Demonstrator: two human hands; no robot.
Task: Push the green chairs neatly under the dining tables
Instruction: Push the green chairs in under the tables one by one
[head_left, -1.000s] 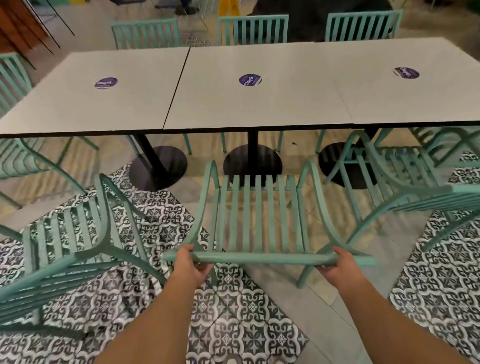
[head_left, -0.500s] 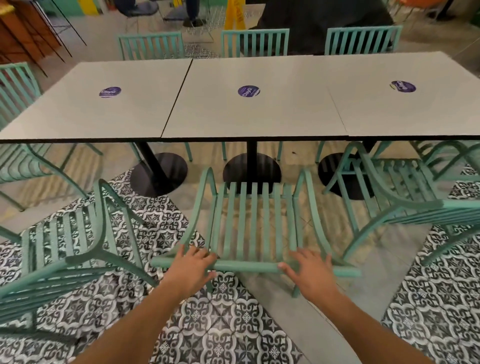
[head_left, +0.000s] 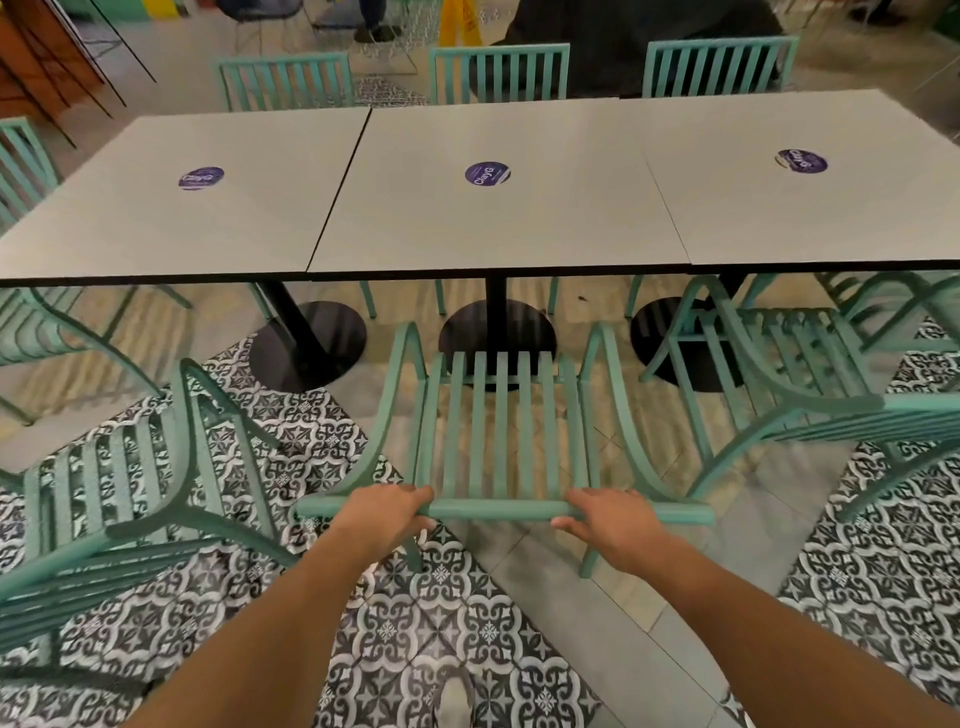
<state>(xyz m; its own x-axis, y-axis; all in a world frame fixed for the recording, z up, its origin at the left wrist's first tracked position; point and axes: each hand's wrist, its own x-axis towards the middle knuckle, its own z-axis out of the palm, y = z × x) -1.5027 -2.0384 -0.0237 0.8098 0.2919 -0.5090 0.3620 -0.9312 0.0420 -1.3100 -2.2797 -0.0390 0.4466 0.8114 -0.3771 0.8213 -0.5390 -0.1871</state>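
Head view: my left hand (head_left: 387, 512) and right hand (head_left: 608, 522) each curl a grip round the top rail of the middle green chair (head_left: 498, 431), which stands just short of the centre worktop (head_left: 488, 218).

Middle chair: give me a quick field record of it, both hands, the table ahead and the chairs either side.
middle chair: green, slatted, facing the middle table, seat not yet under it
left hand: grips the chair's top rail, fingers curled over it
right hand: grips the same rail, thumb beneath
middle table: grey top, purple sticker, black pedestal base
left chair: angled, out from the tables
right chair: angled, front partly under the table edge
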